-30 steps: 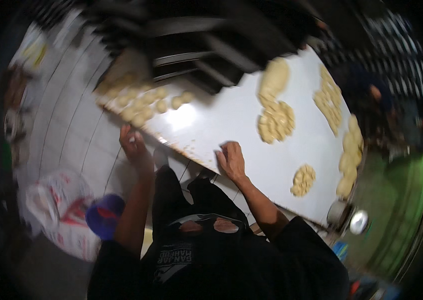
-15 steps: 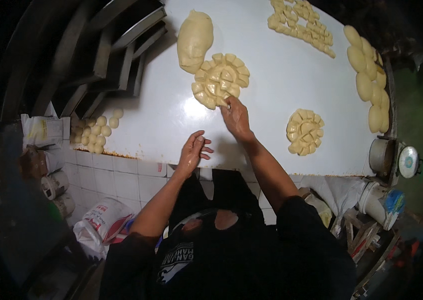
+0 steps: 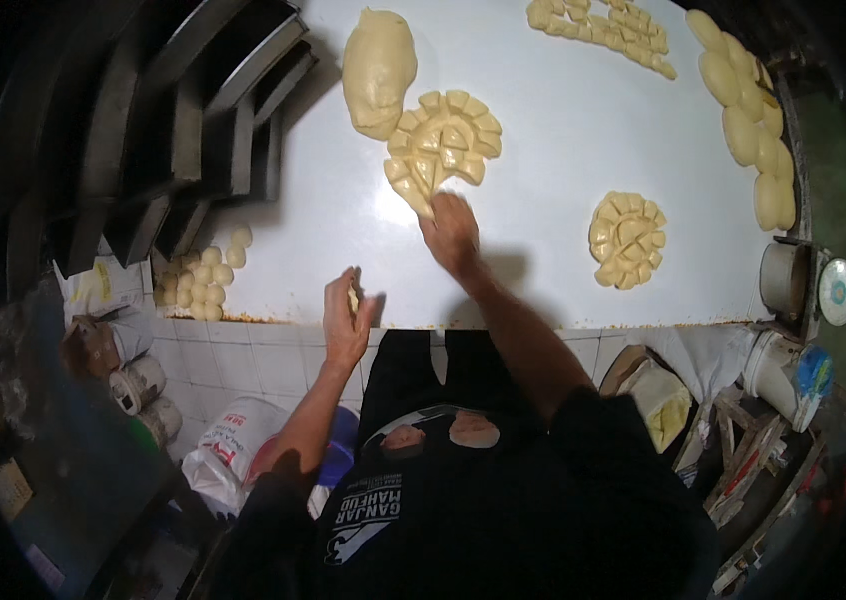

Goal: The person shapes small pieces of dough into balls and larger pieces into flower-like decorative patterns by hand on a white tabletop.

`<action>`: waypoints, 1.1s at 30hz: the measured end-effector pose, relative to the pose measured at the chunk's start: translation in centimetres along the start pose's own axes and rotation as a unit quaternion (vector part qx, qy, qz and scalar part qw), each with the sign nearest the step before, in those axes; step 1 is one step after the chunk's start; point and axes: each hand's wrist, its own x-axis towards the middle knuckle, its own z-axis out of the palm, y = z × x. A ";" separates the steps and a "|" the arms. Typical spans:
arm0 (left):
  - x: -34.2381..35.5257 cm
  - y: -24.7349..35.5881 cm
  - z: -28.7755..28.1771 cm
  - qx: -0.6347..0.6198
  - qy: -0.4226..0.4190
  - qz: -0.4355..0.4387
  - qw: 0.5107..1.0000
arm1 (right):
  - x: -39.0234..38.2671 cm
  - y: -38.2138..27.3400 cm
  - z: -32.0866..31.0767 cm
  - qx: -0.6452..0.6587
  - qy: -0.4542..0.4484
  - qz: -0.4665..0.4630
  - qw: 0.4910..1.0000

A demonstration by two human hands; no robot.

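Note:
My right hand [image 3: 451, 233] pinches a strip of pale dough at the lower edge of a round, cut-up slab of dough [image 3: 443, 135], which touches a large smooth dough mass [image 3: 378, 70]. My left hand [image 3: 348, 320] is near the white table's [image 3: 303, 240] front edge, fingers curled round a small piece that looks like dough [image 3: 353, 292]. Farther right lies a smaller round cut dough [image 3: 626, 240]. Small dough balls [image 3: 205, 280] sit in rows at the front left.
Stacked dark metal pans [image 3: 183, 120] rise at the left. Cut pieces [image 3: 603, 35] and oval dough rolls [image 3: 743, 120] lie toward the back right. A pot [image 3: 783, 277] and lid [image 3: 836, 290] stand off the right end. Sacks [image 3: 238, 445] and buckets [image 3: 793, 370] are below.
Since half a second ago, my right hand has drawn a dough strip out toward the lower left. My left hand has moved left and its fingers now hold a small piece.

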 end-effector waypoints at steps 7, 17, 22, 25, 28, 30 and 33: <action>6.3 -5.8 -5.3 0.332 -0.195 0.303 0.872 | -9.7 -1.2 -8.5 -0.152 -0.195 -0.019 0.969; 5.7 -10.1 -3.0 0.178 -0.207 0.261 0.926 | -5.5 -2.9 -5.2 -0.153 -0.414 0.068 0.895; 4.7 -3.2 4.1 0.196 -0.031 0.131 0.971 | -5.2 -1.8 1.3 -0.160 -0.054 -0.020 0.985; 1.8 -7.6 -1.2 0.122 -0.114 0.152 0.974 | -8.7 0.2 -2.3 -0.138 -0.167 -0.067 0.974; 9.6 -5.8 -2.5 0.095 -0.088 0.063 0.990 | -5.5 2.5 -5.1 -0.154 -0.081 -0.087 0.981; 19.9 1.3 -0.8 0.065 0.018 0.136 0.988 | -3.3 2.2 -3.5 -0.036 -0.018 0.029 0.999; 29.0 0.4 -1.2 0.108 0.089 0.244 0.960 | -4.9 -3.0 -0.7 -0.050 -0.013 -0.110 0.993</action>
